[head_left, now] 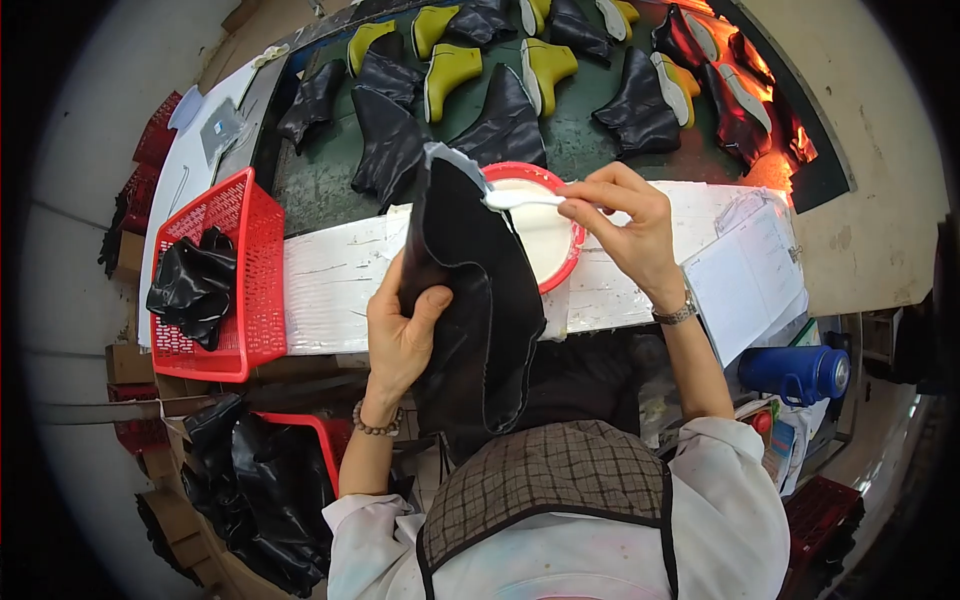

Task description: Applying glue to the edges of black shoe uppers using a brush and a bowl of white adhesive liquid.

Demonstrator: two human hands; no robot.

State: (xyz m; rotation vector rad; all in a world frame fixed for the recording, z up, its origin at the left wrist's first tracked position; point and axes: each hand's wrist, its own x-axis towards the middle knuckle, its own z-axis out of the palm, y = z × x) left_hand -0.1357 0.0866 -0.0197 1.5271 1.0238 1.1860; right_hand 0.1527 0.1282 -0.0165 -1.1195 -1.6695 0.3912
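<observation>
My left hand (400, 330) grips a black leather boot upper (470, 300) and holds it upright over the white work shelf (330, 285). My right hand (630, 225) pinches a small white brush (520, 199) whose tip touches the upper's top edge. Just behind it sits a red-rimmed bowl of white glue (545, 245), partly hidden by the boot upper.
A red plastic basket (245, 270) with black uppers stands at the left. Behind the shelf a green belt (560, 150) carries black uppers and yellow-green lasts. A clipboard with paper (750, 275) lies at right, a blue flask (795, 372) below it. More black uppers pile at lower left (250, 490).
</observation>
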